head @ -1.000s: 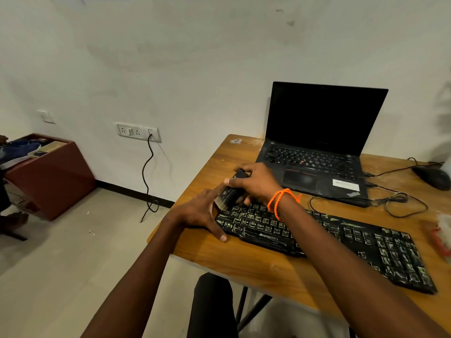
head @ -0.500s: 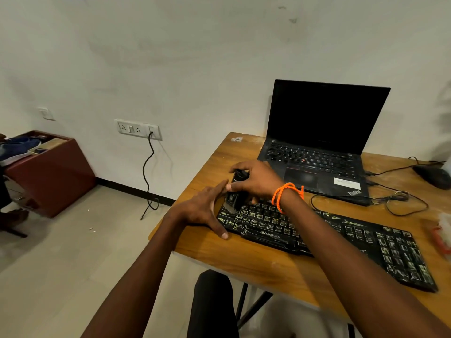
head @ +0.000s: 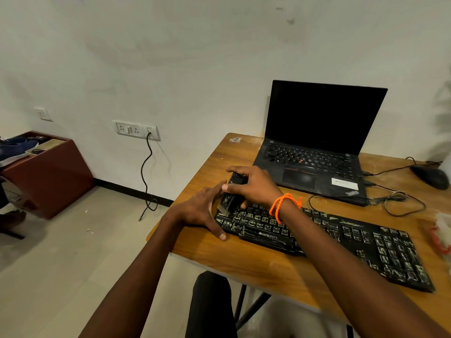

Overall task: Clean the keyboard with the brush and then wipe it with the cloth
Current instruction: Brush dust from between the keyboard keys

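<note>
On the table (head: 256,269), right hand (head: 253,185) grips brush (head: 229,198) (bristles down-left).

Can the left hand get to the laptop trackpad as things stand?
Probably not directly: the left hand lies at the keyboard's left end, and the right hand, gripping the brush, sits between it and the trackpad.

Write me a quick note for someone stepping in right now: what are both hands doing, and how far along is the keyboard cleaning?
Right hand: grips the brush, bristles down on the far-left keys of the keyboard.
Left hand: open, fingers straight, resting against the keyboard's left end, bracing it on the table.
Cloth: something white and red shows at the table's right edge; I cannot tell whether it is the cloth.
Done: brushing is under way at the left end.
Left: pale dust shows on keys across the board, so brush the rest, then wipe.
</note>
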